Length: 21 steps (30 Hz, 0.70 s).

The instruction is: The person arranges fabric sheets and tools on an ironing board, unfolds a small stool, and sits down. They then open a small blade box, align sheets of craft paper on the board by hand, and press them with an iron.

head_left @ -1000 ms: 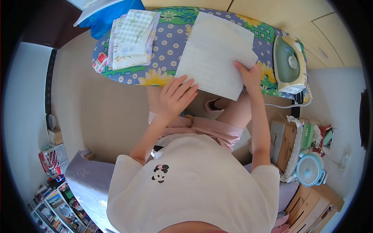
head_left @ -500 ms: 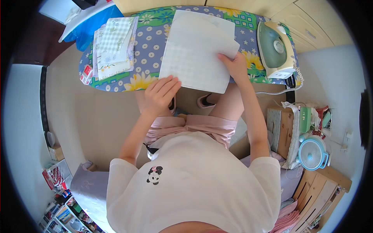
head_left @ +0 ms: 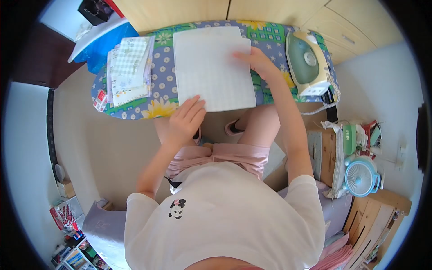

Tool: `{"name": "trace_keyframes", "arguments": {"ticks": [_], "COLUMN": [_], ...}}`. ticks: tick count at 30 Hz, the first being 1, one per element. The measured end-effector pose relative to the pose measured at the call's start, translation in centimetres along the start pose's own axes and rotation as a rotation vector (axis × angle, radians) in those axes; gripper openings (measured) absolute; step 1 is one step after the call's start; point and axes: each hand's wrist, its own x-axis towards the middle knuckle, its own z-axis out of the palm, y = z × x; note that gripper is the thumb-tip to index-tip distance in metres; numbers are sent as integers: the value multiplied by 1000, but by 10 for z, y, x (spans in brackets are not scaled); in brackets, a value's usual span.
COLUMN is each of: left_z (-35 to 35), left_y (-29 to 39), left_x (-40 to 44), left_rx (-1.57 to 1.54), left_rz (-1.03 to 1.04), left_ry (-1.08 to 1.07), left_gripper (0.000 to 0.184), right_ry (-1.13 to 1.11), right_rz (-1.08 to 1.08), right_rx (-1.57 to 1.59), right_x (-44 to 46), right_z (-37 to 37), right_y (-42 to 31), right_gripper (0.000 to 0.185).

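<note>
White sheets with a faint check pattern lie layered on the ironing board, their near edge at the board's front. Whether they are cloth or paper I cannot tell. My left hand rests its outstretched fingers flat on their near left corner. At the upper right edge of the sheets is my right hand; one finger reaches left over the top sheet, and its tip is smeared by motion. Further right stands a green and cream iron. Printed sheets with checks and flowers lie piled on the left.
A small red and white box sits at the board's left end. The iron's cord hangs off the right side. Behind the board are pale cabinets. A blue fan stands to the lower right.
The lifted right corner of the top sheet now lies flatter. My right hand has shifted up and left across it. The camera view has tilted slightly, and my left hand stays at the near corner.
</note>
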Motion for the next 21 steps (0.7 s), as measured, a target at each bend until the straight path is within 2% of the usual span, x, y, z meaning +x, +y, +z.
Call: {"name": "trace_keyframes", "arguments": {"ticks": [1,3,7,9,10,12,15,19,21], "left_z": [0,1,-3,-3,-3,-2,-2,-10,-12], "left_y": [0,2,1,3,3,4,8,10,8], "left_x": [2,-2,-5,-9,-11,-12,-13,-10,-11], "left_rx": [-57,-55,-72,-106,-91,-107,-114,-165,-160], "left_rz": [0,0,11,-2,-10,-11,-18,-88,-107], "left_ry": [-14,-32,-71,-77,-74,-73,-37,38,36], "left_gripper": [8,7,6,5,5,4,9,17,19], "right_ry": [-11,-3,27,51,35,204,290,299,263], "right_rz": [-19,59,-43,-169,-176,-127,-143,-157,-160], "right_rx": [-6,259,387,171,170,-257,-310,-298,-269], "right_x": [9,25,57,57,57,58,64,72,73], "right_z": [-6,-18,-26,-20,-17,-12,-7,-13,-13], "right_y": [-4,-11,-16,-22,-23,-23,-7,4,5], "right_gripper": [32,36,38,37,37,39,40,35,44]}}
